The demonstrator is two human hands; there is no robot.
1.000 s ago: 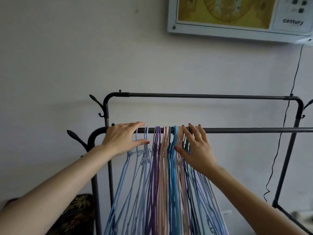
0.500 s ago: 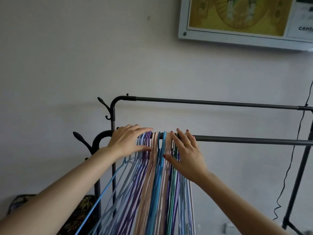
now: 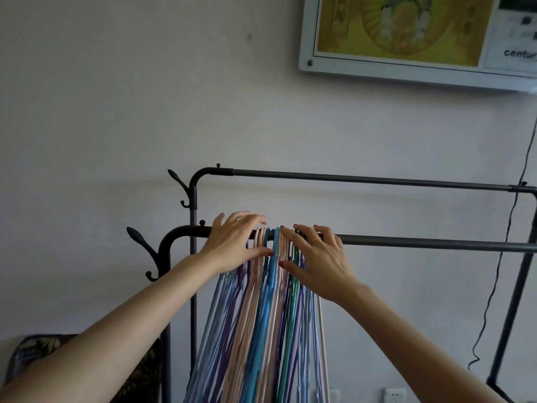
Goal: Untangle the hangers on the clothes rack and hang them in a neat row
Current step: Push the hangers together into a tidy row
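Hangers: a tight bunch of thin plastic-coated hangers (image 3: 263, 330) in light blue, purple, pale pink, bright blue, green and white, hooked on the near rail toward its left end and fanning downward to the bottom edge of the view.
Near rail: the dark grey metal front bar of the clothes rack (image 3: 430, 245), running rightward from a curved black corner joint; the hanger hooks crowd together on it between the two hands.
Left hand (image 3: 234, 244): laid over the rail on the left side of the bunch, fingers straight and spread across the hooks, thumb stretched along the hanger necks below; nothing is grasped.
Right hand (image 3: 318, 258): placed against the right side of the bunch, fingers extended and resting on the rail and hooks, thumb pointing left toward the bright blue hanger; flat contact, no grip. A gold ring (image 3: 316, 240) sits on one finger.
Far rail: a second dark grey bar (image 3: 369, 179) higher and behind, bare of hangers.
Rack side hooks: black curved pegs (image 3: 139, 238) at the left posts.
Wall: pale, with a white-framed yellow picture board (image 3: 406, 39) at upper right and a thin black cable (image 3: 511, 228) hanging down the right side.
Lower left: a dark floral-patterned cushion (image 3: 37, 349).
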